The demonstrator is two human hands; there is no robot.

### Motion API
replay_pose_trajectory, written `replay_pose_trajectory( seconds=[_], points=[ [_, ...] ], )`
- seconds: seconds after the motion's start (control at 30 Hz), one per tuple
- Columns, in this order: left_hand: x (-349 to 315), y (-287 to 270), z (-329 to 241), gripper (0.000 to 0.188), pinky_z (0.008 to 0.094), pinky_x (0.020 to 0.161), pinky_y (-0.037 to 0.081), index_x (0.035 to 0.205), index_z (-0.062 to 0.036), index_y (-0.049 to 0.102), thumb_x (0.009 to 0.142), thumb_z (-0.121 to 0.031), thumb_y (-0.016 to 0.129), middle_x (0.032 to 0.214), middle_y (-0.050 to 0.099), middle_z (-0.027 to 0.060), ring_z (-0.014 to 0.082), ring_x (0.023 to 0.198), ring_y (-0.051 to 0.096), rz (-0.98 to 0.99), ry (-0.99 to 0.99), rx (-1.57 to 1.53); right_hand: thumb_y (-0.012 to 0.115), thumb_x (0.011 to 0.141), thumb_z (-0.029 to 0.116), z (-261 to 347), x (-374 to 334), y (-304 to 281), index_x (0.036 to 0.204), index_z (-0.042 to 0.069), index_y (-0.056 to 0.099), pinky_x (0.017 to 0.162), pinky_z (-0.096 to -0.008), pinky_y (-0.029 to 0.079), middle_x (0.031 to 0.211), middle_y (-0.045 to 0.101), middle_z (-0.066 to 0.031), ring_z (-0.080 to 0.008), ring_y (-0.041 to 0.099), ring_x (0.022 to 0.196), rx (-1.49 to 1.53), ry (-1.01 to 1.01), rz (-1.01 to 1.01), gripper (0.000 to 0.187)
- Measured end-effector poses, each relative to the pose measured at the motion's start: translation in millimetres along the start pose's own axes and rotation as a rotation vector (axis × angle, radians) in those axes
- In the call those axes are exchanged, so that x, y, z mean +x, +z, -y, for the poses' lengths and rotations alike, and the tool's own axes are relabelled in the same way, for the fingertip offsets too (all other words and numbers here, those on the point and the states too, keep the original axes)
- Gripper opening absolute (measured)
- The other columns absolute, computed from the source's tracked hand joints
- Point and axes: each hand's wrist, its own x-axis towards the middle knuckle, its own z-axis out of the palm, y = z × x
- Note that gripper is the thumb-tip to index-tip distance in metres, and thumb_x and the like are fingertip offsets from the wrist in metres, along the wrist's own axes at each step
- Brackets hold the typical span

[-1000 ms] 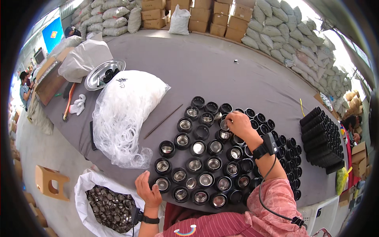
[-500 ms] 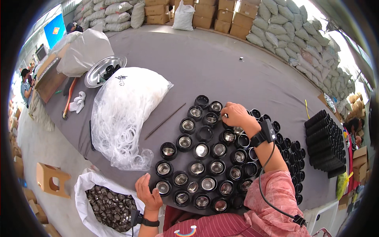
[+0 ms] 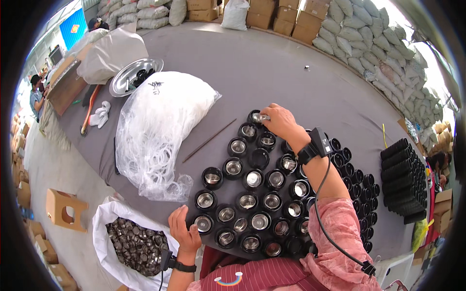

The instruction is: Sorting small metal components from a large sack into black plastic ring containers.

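My right hand [image 3: 281,122] pinches a small silver metal cap [image 3: 262,117] at the rim of the farthest black round cup-like part [image 3: 253,115]. Many such black parts stand mouth up in loose rows on the grey-covered table, most with a shiny metal cap inside. One black part [image 3: 258,158] near the middle shows only a dark inside. A loose metal cap [image 3: 240,224] lies between the near parts. My left hand [image 3: 184,232] is held over the table's near edge, fingers apart and holding nothing, beside a filled black part [image 3: 203,223].
A white sack [image 3: 104,242] of metal caps stands at the near left. On the table are a clear bag of plastic rings [image 3: 160,126], a thin rod [image 3: 209,140], a metal tray [image 3: 118,86], a white glove [image 3: 100,115] and stacked black parts [image 3: 403,179] at right.
My right hand has moved left and away from me, from among the black parts to the farthest one, where a metal cap now shows in its fingers. My left hand stays nearly still.
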Motion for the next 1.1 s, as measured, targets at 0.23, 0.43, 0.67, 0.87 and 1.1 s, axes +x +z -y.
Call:
replay_pose_trajectory(
  seconds=[0.23, 0.43, 0.67, 0.87, 1.1],
  points=[
    [-1.4, -1.1, 4.5, 0.055, 0.0490, 0.096, 0.044, 0.122, 0.0064, 0.058, 0.102, -0.042, 0.042, 0.119, 0.063, 0.0231, 0.0417, 0.109, 0.058, -0.010, 0.016, 0.003, 0.066, 0.082, 0.019, 57.1, -81.9, -25.9, 0.085, 0.009, 0.072, 0.074, -0.0456, 0.052, 0.084, 0.065, -0.0098, -0.0340, 0.065, 0.082, 0.273, -0.203, 0.372, 0.012],
    [-0.3, -0.5, 2.3, 0.055, 0.0483, 0.096, 0.044, 0.123, 0.0060, 0.058, 0.102, -0.042, 0.043, 0.119, 0.063, 0.0228, 0.0414, 0.109, 0.058, -0.007, 0.014, -0.003, 0.074, 0.079, 0.022, 66.8, -108.6, -9.6, 0.091, 0.011, 0.068, 0.071, -0.0416, 0.050, 0.083, 0.062, -0.0056, -0.0286, 0.063, 0.080, 0.103, -0.288, 0.213, 0.017],
    [-1.9, 0.0, 1.6, 0.054, 0.0478, 0.096, 0.045, 0.122, 0.0053, 0.059, 0.102, -0.043, 0.044, 0.118, 0.063, 0.0223, 0.0408, 0.109, 0.058, -0.028, -0.004, 0.007, 0.072, 0.079, 0.018, 61.8, -108.6, 4.8, 0.094, 0.013, 0.068, 0.074, -0.0410, 0.050, 0.084, 0.063, -0.0051, -0.0286, 0.064, 0.080, 0.046, -0.372, 0.244, 0.016],
    [-1.0, -0.6, 3.3, 0.054, 0.0483, 0.096, 0.045, 0.122, 0.0055, 0.059, 0.102, -0.043, 0.043, 0.118, 0.063, 0.0220, 0.0407, 0.108, 0.058, -0.022, 0.003, 0.002, 0.066, 0.079, 0.015, 61.0, -111.8, 2.1, 0.093, 0.012, 0.066, 0.072, -0.0425, 0.052, 0.089, 0.065, -0.0060, -0.0302, 0.065, 0.080, 0.145, -0.213, 0.231, 0.014],
    [-0.7, 0.1, 3.3, 0.056, 0.0484, 0.095, 0.045, 0.121, 0.0054, 0.059, 0.102, -0.044, 0.043, 0.118, 0.063, 0.0220, 0.0408, 0.108, 0.059, -0.019, -0.003, 0.004, 0.069, 0.079, 0.014, 83.1, -103.5, 6.0, 0.091, 0.010, 0.072, 0.068, -0.0409, 0.051, 0.088, 0.064, -0.0064, -0.0294, 0.064, 0.075, 0.278, -0.266, 0.178, 0.013]
  ],
)
